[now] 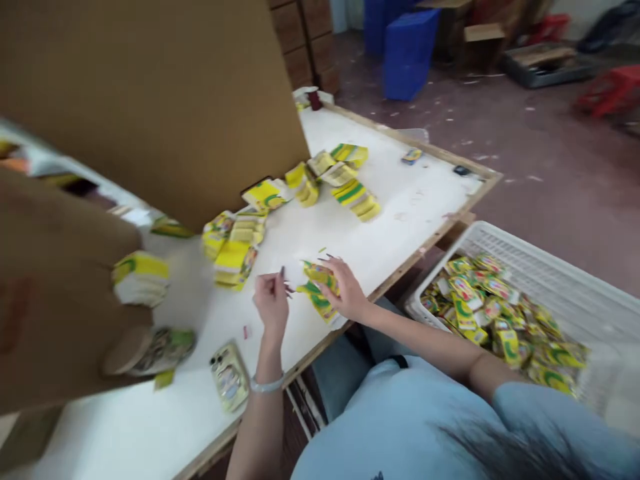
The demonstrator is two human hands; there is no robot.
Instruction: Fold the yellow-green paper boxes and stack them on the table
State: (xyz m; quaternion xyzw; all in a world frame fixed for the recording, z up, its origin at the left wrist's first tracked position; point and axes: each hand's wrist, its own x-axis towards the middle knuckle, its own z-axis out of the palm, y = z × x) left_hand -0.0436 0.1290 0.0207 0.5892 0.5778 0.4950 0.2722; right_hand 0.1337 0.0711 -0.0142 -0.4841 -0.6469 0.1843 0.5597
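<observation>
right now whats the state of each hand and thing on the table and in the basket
left hand: raised off the table, fingers pinched, nothing clearly in it
right hand: flat on the yellow-green packets
packet stacks: piled loosely on the table
phone: lying flat
white basket: part full of packets

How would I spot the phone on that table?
Find the white table, then its near edge by the left hand. The phone lies flat beside that wrist. Unlike the yellow-green packets around, it has a pale patterned case with camera lenses.
</observation>
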